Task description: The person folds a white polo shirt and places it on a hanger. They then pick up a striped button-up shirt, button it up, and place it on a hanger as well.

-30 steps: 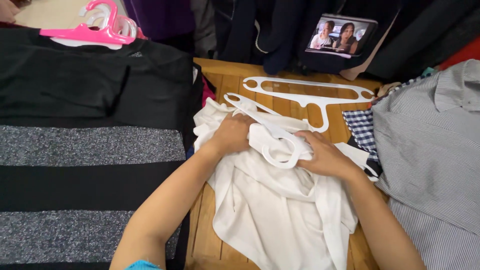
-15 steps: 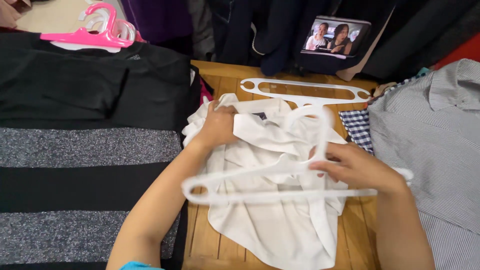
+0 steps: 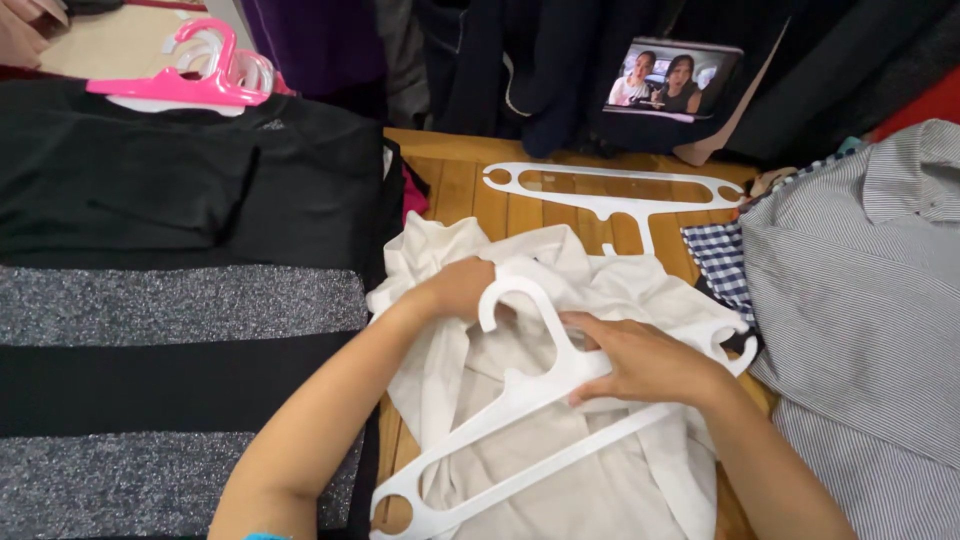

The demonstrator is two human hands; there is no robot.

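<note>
White hanger (image 3: pixel 520 420) lies slantwise across the cream garment (image 3: pixel 560 480) at the wooden table's (image 3: pixel 460 195) near edge. Right hand (image 3: pixel 640 362) clamps its neck, fingers wrapped over the plastic; left hand (image 3: pixel 462 290) grips a bunch of the garment's cloth beside the hook. A second white hanger (image 3: pixel 612 192) rests toward the far edge, striped shirt (image 3: pixel 870 300) right.

Head camera, looking steeply down, close above table (image 3: pixel 470 190)

Hanger (image 3: pixel 540 400) now tilted, over garment (image 3: pixel 560 470).
</note>
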